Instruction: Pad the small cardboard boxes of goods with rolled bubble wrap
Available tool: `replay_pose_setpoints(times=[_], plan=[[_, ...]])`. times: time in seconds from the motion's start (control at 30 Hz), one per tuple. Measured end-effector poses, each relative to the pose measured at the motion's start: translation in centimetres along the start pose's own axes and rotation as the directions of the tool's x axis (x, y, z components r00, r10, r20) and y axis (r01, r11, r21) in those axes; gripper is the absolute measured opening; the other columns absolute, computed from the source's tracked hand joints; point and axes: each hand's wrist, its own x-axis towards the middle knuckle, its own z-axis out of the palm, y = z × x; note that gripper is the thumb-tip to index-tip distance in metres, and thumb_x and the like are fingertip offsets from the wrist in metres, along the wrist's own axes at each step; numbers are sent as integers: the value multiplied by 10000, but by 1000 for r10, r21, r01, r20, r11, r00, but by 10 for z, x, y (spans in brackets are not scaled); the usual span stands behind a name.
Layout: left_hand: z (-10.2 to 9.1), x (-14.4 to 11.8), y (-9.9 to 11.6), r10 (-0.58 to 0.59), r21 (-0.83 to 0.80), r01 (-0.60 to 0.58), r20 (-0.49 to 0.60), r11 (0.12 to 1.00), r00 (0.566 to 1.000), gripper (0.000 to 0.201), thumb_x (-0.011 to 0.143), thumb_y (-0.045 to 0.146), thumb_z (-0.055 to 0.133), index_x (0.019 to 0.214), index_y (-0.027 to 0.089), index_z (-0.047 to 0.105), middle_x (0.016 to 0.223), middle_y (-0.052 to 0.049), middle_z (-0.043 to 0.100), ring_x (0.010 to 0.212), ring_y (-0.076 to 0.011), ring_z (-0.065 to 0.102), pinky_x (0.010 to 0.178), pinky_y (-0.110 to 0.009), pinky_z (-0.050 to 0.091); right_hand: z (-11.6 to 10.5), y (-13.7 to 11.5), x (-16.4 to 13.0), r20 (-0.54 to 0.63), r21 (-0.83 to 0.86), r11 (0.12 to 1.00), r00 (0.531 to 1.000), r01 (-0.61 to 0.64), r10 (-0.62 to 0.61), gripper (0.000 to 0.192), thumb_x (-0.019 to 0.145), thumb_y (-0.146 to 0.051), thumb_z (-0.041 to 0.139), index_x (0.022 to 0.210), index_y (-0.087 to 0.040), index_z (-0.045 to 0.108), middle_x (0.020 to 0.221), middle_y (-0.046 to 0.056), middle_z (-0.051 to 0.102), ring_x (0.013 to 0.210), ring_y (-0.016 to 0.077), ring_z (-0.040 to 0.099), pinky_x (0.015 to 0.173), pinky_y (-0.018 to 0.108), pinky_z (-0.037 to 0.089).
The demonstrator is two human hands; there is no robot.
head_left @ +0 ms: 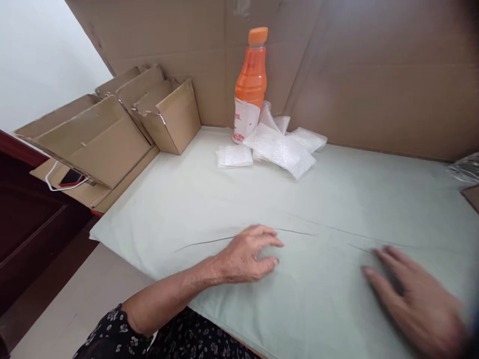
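Observation:
My left hand (250, 254) hovers over or rests on the pale green cloth (187, 199), its thumb and fingers apart with nothing seen between them. Under its fingers runs a thin dark line (209, 242); whether this is a thread, a wire or a crease I cannot tell. Further right, my right hand (415, 299) is smeared by motion. Its thumb stands away from its fingers, and nothing shows in its grasp. Another faint dark line (344, 230) crosses the cloth near those fingertips.
An orange bottle (251, 80) stands at the back beside bubble-wrap pouches (280, 147) and a small folded pouch (235, 156). Open cardboard boxes (183, 117) line the left. A cardboard wall (355, 80) closes the back. Clear plastic (466, 168) lies at the right edge.

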Motion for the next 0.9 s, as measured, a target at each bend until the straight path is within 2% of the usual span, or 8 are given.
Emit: replay_pose_setpoints(times=[0.1, 0.2, 0.33, 0.43, 0.57, 0.7, 0.8, 0.9], plan=[[-64, 13, -8, 131, 299, -41, -290, 953, 948, 298, 878, 190, 612, 1158, 185, 714, 1321, -140, 660, 1275, -278, 596, 1100, -487, 499, 3, -92, 18, -26, 161, 930, 943, 332, -332, 459, 989, -441, 472, 1328, -181, 639, 1420, 154, 624, 1261, 328, 621, 966, 486, 541], [-157, 38, -20, 258, 571, 128, -545, 811, 798, 377, 832, 120, 639, 1204, 164, 683, 1339, -149, 644, 1351, -322, 527, 1207, -575, 346, 2, -160, 34, -74, 209, 848, 873, 486, -482, 404, 1002, -370, 488, 1338, -186, 618, 1447, 122, 611, 1296, 300, 594, 965, 455, 518], [-271, 74, -36, 277, 570, 420, -768, 706, 577, 587, 779, 50, 672, 1353, 94, 558, 1447, -164, 569, 1460, -339, 411, 1241, -525, 280, 3, -189, 43, -95, 241, 829, 862, 505, -498, 356, 1011, -311, 492, 1318, -174, 610, 1436, 124, 617, 1310, 286, 583, 993, 445, 487], [-315, 94, -47, 173, 483, 471, -810, 738, 560, 588, 871, 191, 594, 1390, -19, 418, 1453, -159, 554, 1445, -303, 425, 1192, -531, 290, 3, -185, 43, -100, 255, 835, 873, 487, -478, 338, 1016, -307, 505, 1314, -178, 599, 1411, 121, 635, 1300, 279, 593, 985, 438, 494], [-325, 106, -55, -16, 380, 554, -814, 740, 580, 372, 915, 274, 388, 1128, -12, 494, 1350, -67, 620, 1403, -260, 457, 1124, -513, 291, 0, -183, 41, -100, 270, 837, 879, 476, -467, 305, 1014, -288, 520, 1287, -185, 606, 1381, 120, 656, 1285, 276, 609, 971, 436, 510], [-315, 95, -54, 0, 379, 548, -822, 746, 570, 291, 915, 232, 374, 1025, 8, 525, 1308, -41, 647, 1381, -238, 468, 1119, -465, 315, 0, -185, 42, -99, 291, 837, 885, 463, -455, 302, 1005, -279, 536, 1283, -186, 611, 1369, 126, 663, 1280, 282, 617, 963, 447, 525], [-295, 57, -50, 111, 441, 465, -807, 768, 581, 343, 879, 145, 484, 1171, -14, 568, 1246, -59, 682, 1239, -206, 592, 1060, -401, 440, 0, -185, 42, -102, 323, 834, 892, 448, -440, 290, 998, -271, 547, 1267, -189, 621, 1361, 126, 669, 1280, 284, 621, 956, 449, 536], [-265, -8, -39, 237, 486, 333, -786, 808, 571, 417, 838, 149, 602, 1250, 89, 626, 1225, -68, 702, 1062, -195, 682, 988, -397, 555, 1, -184, 40, -94, 361, 831, 903, 423, -419, 289, 991, -261, 561, 1266, -201, 623, 1367, 121, 666, 1293, 284, 614, 964, 453, 543]])
